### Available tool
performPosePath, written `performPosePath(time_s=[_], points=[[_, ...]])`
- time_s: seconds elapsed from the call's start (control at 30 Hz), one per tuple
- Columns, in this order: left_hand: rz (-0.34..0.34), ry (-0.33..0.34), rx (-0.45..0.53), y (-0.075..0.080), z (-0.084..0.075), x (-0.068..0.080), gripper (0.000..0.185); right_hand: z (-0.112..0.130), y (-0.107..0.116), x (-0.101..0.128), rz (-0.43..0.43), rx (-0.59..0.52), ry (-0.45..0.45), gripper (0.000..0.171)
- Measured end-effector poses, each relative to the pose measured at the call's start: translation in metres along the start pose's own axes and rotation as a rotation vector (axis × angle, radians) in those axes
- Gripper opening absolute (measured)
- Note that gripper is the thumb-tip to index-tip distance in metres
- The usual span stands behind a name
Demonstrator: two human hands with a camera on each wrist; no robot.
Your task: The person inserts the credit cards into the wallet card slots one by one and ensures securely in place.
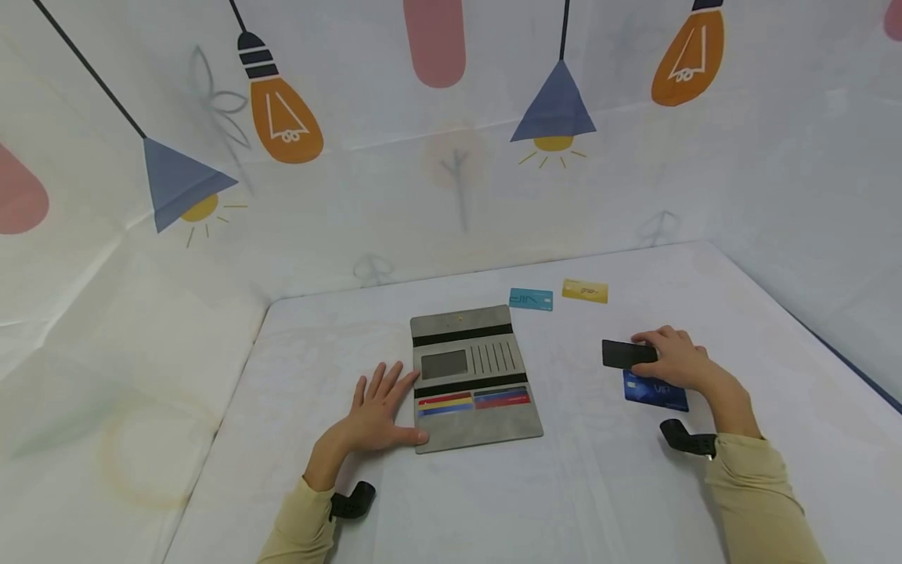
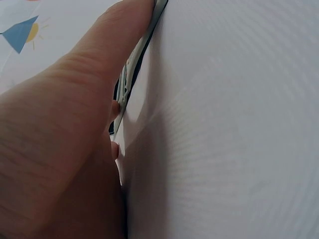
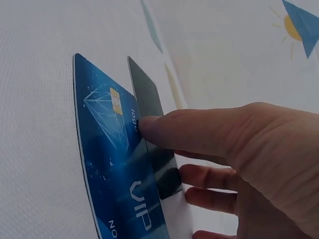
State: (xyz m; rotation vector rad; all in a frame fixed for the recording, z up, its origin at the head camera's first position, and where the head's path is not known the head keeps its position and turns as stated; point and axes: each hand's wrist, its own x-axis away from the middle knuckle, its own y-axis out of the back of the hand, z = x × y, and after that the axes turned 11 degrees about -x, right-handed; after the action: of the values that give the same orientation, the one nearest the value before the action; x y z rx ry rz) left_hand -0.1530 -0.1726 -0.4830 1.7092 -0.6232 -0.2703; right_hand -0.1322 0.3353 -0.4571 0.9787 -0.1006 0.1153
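1. On the white cloth-covered table [image 1: 599, 486], right of centre, the right hand [image 1: 678, 359] pinches a black rectangular card [image 1: 627, 354] between curled fingers and thumb, above a glossy dark blue chip card [image 1: 655, 391] lying flat.
2. At centre lies an open grey fabric wallet [image 1: 470, 378] with coloured cards in its slots.
3. The left hand [image 1: 377, 407] rests flat, fingers straight and spread, thumb touching the wallet's left edge.
4. Beyond lie a turquoise card [image 1: 532, 299] and a yellow card [image 1: 585, 291], near each other.

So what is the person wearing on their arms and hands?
Both arms have long pale yellow-beige sleeves. A black strap with a small mount sits at each wrist, left and right. The hands are bare, with no gloves or rings to be seen.
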Motion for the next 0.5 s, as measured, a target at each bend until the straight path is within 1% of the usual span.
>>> performPosePath(time_s=[0.17, 0.27, 0.4, 0.5], points=[[0.004, 0.003, 0.002, -0.0007, 0.0003, -0.0007, 0.103, 0.0017, 0.0012, 0.0007, -0.009, -0.013, -0.01, 0.057], [0.004, 0.003, 0.002, -0.0005, 0.0003, -0.0008, 0.103, 0.0012, 0.0028, 0.0006, -0.025, -0.023, -0.009, 0.051], [0.003, 0.001, 0.003, -0.0002, 0.0006, -0.0007, 0.103, -0.0011, 0.0062, 0.0006, -0.049, -0.074, 0.042, 0.038], [0.001, 0.0, 0.0, -0.0013, 0.0021, -0.001, 0.103, -0.0008, 0.0093, 0.0013, -0.046, -0.115, 0.07, 0.031]])
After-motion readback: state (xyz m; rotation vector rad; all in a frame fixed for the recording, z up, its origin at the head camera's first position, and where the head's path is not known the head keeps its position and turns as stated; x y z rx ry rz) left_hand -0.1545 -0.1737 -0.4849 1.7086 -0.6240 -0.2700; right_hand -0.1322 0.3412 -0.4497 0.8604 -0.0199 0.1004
